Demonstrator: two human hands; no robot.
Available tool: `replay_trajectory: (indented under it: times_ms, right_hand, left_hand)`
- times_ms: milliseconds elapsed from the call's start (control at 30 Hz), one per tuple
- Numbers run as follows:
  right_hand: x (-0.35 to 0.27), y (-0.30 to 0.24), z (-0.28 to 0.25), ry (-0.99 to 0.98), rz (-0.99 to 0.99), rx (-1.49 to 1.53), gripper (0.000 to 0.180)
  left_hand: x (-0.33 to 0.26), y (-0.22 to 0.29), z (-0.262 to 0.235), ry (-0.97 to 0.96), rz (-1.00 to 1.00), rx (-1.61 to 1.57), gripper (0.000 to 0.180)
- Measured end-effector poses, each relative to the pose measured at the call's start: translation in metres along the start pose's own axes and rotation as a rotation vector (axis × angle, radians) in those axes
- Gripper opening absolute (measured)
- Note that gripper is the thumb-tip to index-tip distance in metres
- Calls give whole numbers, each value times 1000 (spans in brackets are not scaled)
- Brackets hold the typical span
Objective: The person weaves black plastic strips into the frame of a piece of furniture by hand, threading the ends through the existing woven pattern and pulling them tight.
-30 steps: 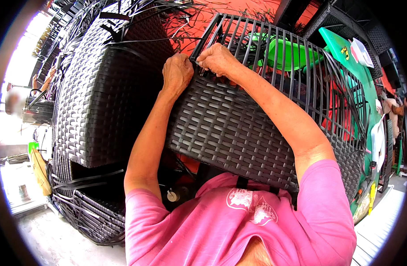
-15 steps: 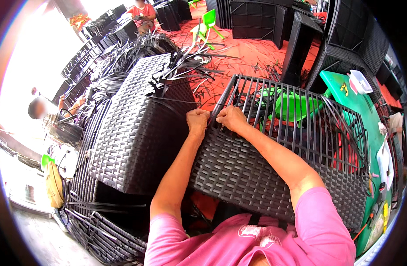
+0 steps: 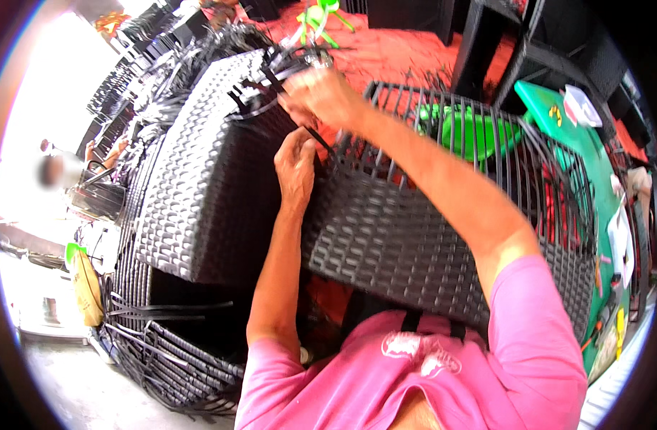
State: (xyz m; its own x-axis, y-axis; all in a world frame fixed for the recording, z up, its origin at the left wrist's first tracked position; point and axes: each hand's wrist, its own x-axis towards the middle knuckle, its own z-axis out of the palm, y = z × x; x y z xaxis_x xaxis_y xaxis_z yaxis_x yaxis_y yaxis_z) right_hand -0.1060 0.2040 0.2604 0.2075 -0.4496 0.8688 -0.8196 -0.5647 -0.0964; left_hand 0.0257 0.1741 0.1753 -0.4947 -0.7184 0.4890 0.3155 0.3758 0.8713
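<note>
A dark woven panel point(image 3: 407, 236) lies in front of me, tilted; its near part is closely woven and its far part shows bare black bars. My left hand point(image 3: 296, 168) is at the panel's left far corner, fingers pinched on a flat black plastic strip point(image 3: 318, 137) that runs down to the panel edge. Above and beyond it, my right hand point(image 3: 325, 100) is closed and slightly blurred, apparently gripping the same strip; its fingertips are partly hidden. Left of both hands stands a finished-looking woven box piece point(image 3: 192, 158), loose strip ends sticking out at its far corner.
Black strips point(image 3: 199, 64) lie heaped behind the woven box. A green table point(image 3: 550, 118) at the right bears a white container point(image 3: 581, 107). A green chair point(image 3: 472, 136) shows beneath the bars. Another person point(image 3: 81, 175) works at the far left. Dark woven pieces stand at the back.
My right hand has swung up, away and to the left from the panel edge. My left hand has moved slightly left and up. The view has shifted a little.
</note>
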Motion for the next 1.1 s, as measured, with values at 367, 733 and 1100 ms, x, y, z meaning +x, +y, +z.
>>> replay_trajectory:
  times_ms: [367,733,1100]
  right_hand:
    - [19,-92,-104,16,746,503,25]
    - [-202,-224,-348,222,1449,-322,24]
    - [-304,-297,-360,124,1276,-796,13]
  left_hand:
    - [0,-34,-3,67,-378,54,18]
    - [-1,-49,-29,36,-616,12,35]
    - [-78,58,121,-432,-6,311,9]
